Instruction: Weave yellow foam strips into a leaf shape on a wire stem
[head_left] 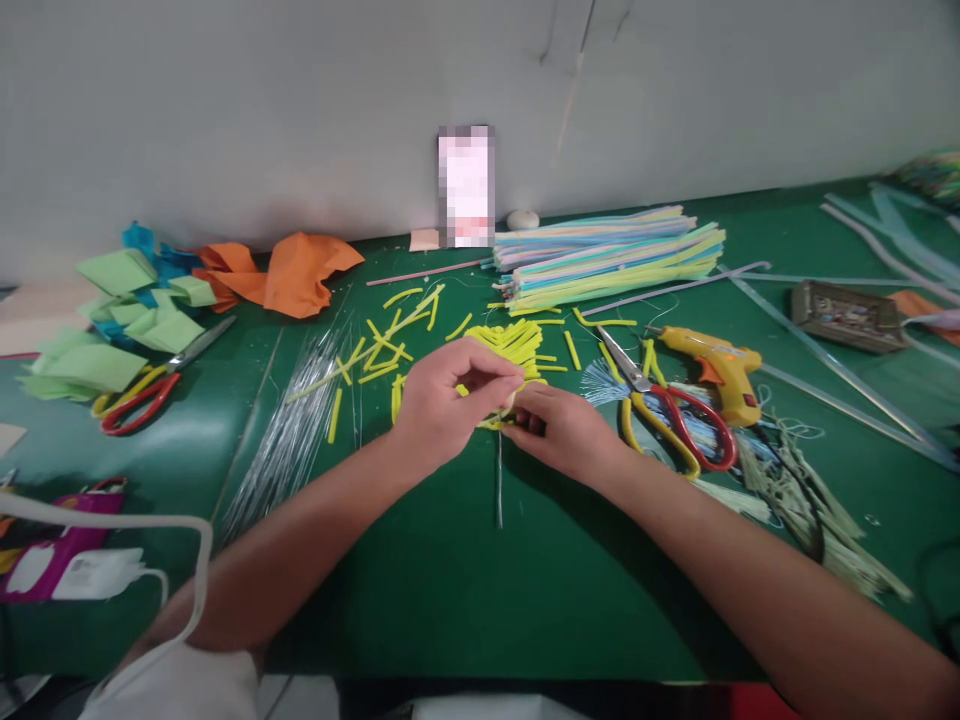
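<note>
Thumb and forefinger of the left hand are pinched together at the tips and the fingers of the right hand curl in beside them, both closed on the lower end of a yellow strip bundle, the exact grip hidden. Below hangs a silvery stem; around lie loose yellow pieces, silver wires leftward, scissors and a glue gun rightward

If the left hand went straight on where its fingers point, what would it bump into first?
Most likely the right hand, close beside the left hand, though depth is unclear.
</note>
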